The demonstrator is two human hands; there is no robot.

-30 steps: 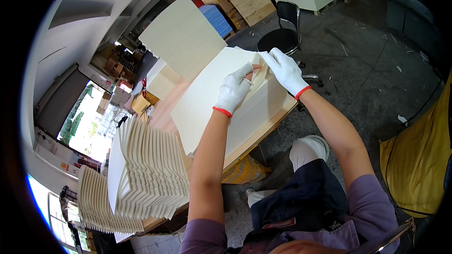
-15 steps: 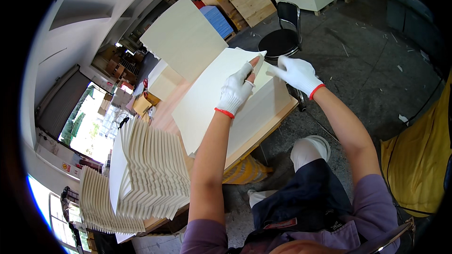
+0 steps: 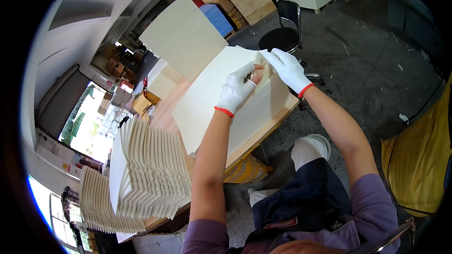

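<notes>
A tall stack of cream paper sheets (image 3: 207, 96) lies before me on a wooden table. Both my hands wear white knit gloves with red cuffs. My left hand (image 3: 237, 86) rests on the top of the stack near its right corner. Its bare fingertips are curved and apart, touching the sheets. At that corner my right hand (image 3: 286, 69) is closed over the edges of a few sheets. The sheet corners (image 3: 260, 61) bend up between the two hands. The right fingertips are partly hidden by the paper.
Fanned, wavy piles of cream sheets (image 3: 153, 169) stand at the table's left end. A big upright cream board (image 3: 183, 35) rises behind the stack. A black chair (image 3: 280, 37) stands beyond the corner. Yellow fabric (image 3: 416, 155) hangs at right.
My right hand has moved left onto the corner of the stack and closed on the sheets there. My left fingers have curled in, and the sheet corners now bend up.
</notes>
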